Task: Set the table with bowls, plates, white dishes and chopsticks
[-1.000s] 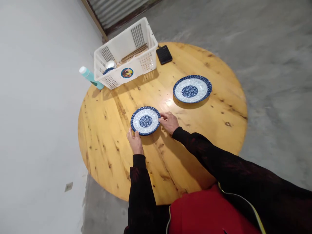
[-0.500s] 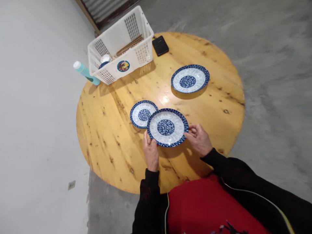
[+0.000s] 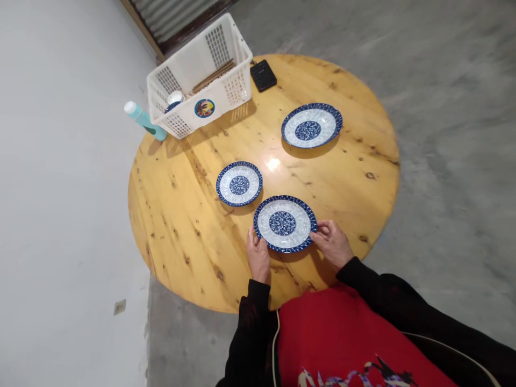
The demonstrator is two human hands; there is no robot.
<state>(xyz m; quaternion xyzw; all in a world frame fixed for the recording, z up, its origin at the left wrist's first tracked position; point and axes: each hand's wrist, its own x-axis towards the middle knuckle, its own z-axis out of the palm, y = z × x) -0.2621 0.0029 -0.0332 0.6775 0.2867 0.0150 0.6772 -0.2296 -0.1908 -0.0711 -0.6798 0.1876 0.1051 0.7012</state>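
Between my hands is a blue-and-white patterned plate (image 3: 264, 221), close to the near side of the table. My left hand (image 3: 258, 257) grips its left rim, thumb on the near edge. At the right rim, the thumb and fingers of my right hand (image 3: 332, 243) pinch the plate. Whether its underside touches the table I cannot tell. A smaller plate (image 3: 227, 185) of the same pattern lies just beyond, to the left. Farther back on the right lies a larger matching plate (image 3: 327, 126).
A white plastic basket (image 3: 220, 94) at the back holds wooden chopsticks (image 3: 213, 75) and some dishes. Left of it stands a turquoise bottle (image 3: 145, 121); right of it lies a black flat object (image 3: 263, 76). The round wooden table (image 3: 169, 226) stands near a white wall.
Both hands have brought the plate nearer to me and slightly right, lower toward the table. It no longer overlaps the smaller plate in view.
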